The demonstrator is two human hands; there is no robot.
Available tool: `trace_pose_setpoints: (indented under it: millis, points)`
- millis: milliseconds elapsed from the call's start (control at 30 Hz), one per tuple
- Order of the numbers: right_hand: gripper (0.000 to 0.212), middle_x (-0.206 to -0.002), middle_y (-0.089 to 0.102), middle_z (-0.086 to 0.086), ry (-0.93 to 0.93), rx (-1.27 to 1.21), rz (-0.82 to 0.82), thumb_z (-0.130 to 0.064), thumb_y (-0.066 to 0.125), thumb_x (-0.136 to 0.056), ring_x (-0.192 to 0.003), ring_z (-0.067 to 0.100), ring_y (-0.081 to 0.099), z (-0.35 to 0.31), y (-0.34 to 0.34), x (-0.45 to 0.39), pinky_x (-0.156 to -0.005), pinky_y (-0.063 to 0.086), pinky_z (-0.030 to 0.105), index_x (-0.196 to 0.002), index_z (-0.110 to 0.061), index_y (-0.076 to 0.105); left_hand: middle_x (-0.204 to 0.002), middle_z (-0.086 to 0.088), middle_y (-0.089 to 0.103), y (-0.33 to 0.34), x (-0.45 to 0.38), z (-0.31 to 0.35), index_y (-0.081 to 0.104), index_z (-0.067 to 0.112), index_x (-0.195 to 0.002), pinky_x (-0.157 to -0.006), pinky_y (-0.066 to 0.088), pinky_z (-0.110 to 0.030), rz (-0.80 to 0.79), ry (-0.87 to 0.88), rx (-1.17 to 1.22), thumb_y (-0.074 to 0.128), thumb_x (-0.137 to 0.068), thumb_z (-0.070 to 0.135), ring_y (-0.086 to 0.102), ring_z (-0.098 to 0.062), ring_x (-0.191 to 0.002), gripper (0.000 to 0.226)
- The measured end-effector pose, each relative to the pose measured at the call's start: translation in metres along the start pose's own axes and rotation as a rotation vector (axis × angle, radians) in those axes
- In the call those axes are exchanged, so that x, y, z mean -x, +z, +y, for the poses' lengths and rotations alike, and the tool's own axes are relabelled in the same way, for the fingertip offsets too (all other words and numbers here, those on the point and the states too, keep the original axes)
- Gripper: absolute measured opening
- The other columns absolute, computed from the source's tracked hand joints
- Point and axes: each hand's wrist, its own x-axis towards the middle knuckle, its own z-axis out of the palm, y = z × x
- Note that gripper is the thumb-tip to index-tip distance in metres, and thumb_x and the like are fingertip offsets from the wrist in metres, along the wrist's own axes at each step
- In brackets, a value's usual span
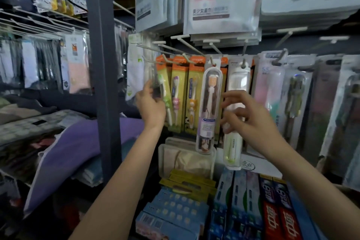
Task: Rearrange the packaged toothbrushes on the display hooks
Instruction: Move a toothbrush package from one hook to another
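Packaged toothbrushes hang in a row on white display hooks [176, 49]. At the left are three orange-topped children's toothbrush cards [180, 91]. My left hand [150, 103] grips a clear pack with a dark toothbrush [155, 84] at the far left hook, beside the green-brush card. A clear case with an orange-bristled toothbrush [209, 109] hangs in the middle. To its right hangs a white toothbrush case [233, 122]; my right hand [247, 117] is in front of it with fingers curled, and whether they touch it is unclear. Further packs [292, 99] hang to the right.
A dark steel upright [103, 64] stands left of my left hand. Flat packaged cloths [222, 0] hang above the hooks. Below are toothpaste boxes [272, 210], blue and yellow boxes [175, 206] and a clear lidded box [187, 158]. Folded textiles [58, 142] lie at the left.
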Motion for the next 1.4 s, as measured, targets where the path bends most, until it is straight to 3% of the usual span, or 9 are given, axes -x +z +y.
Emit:
trace_pose_setpoints:
  millis: [67,200,333,433,700,933,1033,1167,1400]
  points:
    - [0.023,-0.09,0.059,-0.01,-0.022,0.216,0.161,-0.007,0.055,-0.089,-0.076,0.006,0.061,0.012,-0.018,0.02,-0.064,0.054,0.024,-0.106,-0.022,0.053,-0.121,-0.014,0.05,0.0,0.017,0.002,0.048,0.017,-0.132,-0.101,0.039,-0.037,0.035,0.105,-0.038,0.042,-0.084,-0.01,0.047,-0.028,-0.113,0.056]
    - [0.016,-0.086,0.061,-0.003,0.044,0.399,0.41,-0.002,0.057,-0.087,-0.074,0.013,0.059,0.032,-0.043,0.049,-0.065,0.047,0.018,-0.101,-0.009,0.063,-0.122,-0.006,0.046,0.013,0.061,0.032,0.052,0.016,-0.124,-0.093,0.035,-0.01,-0.064,0.306,0.024,0.047,-0.086,-0.006,0.047,-0.015,-0.11,0.044]
    - [0.023,-0.095,0.06,-0.001,0.033,0.447,0.318,-0.005,0.058,-0.087,-0.082,0.01,0.058,0.035,-0.042,0.045,-0.066,0.044,0.006,-0.11,-0.005,0.06,-0.12,0.001,0.044,0.042,0.098,0.058,0.049,0.017,-0.123,-0.094,0.037,-0.02,-0.194,0.461,0.075,0.056,-0.086,0.021,0.045,-0.015,-0.114,0.038]
    - [0.029,-0.106,0.064,0.004,0.046,0.37,0.237,-0.001,0.056,-0.088,-0.094,0.013,0.062,0.037,-0.034,0.037,-0.082,0.05,0.014,-0.117,-0.005,0.056,-0.127,-0.007,0.043,0.055,0.112,0.062,0.045,0.014,-0.128,-0.095,0.025,-0.02,-0.103,0.512,-0.1,0.06,-0.079,0.038,0.039,-0.021,-0.119,0.056]
    - [0.035,-0.101,0.063,0.013,0.138,0.312,0.134,0.006,0.044,-0.089,-0.087,0.022,0.058,0.045,-0.001,0.02,-0.068,0.039,0.015,-0.122,-0.002,0.052,-0.143,-0.019,0.035,0.082,0.121,0.045,0.023,0.014,-0.143,-0.103,0.031,-0.048,0.033,0.71,-0.557,0.074,-0.071,0.036,0.028,-0.031,-0.128,0.09]
    - [0.05,-0.129,0.054,0.008,0.232,0.236,0.183,0.011,0.04,-0.088,-0.118,0.017,0.051,0.062,-0.005,0.027,-0.094,0.033,0.012,-0.135,-0.007,0.043,-0.154,-0.017,0.014,0.075,0.11,0.027,0.009,0.022,-0.148,-0.111,0.015,-0.054,-0.011,0.777,-0.711,0.08,-0.068,0.029,0.013,-0.035,-0.141,0.108]
    - [0.045,-0.124,0.057,0.01,0.249,0.253,0.192,0.004,0.049,-0.089,-0.114,0.023,0.054,0.066,0.0,0.018,-0.096,0.043,0.025,-0.133,-0.006,0.042,-0.154,-0.015,0.013,0.073,0.107,0.023,0.007,0.024,-0.148,-0.11,0.009,-0.052,-0.017,0.777,-0.705,0.08,-0.067,0.027,0.012,-0.034,-0.141,0.109]
    - [0.049,-0.116,0.061,0.015,0.255,0.31,0.283,-0.007,0.06,-0.087,-0.104,0.027,0.06,0.071,0.013,0.004,-0.088,0.05,0.043,-0.131,-0.005,0.04,-0.155,-0.013,0.011,0.068,0.103,0.022,0.008,0.025,-0.149,-0.11,0.009,-0.051,-0.041,0.795,-0.702,0.078,-0.068,0.028,0.01,-0.033,-0.141,0.107]
    - [0.065,-0.105,0.064,0.011,0.114,0.372,0.322,-0.003,0.059,-0.083,-0.084,0.026,0.064,0.057,0.021,0.016,-0.064,0.053,0.041,-0.138,-0.012,0.025,-0.153,-0.015,0.01,0.055,0.095,0.02,0.013,0.021,-0.148,-0.103,0.033,-0.055,-0.077,0.857,-0.662,0.075,-0.069,0.016,0.024,-0.043,-0.135,0.1]
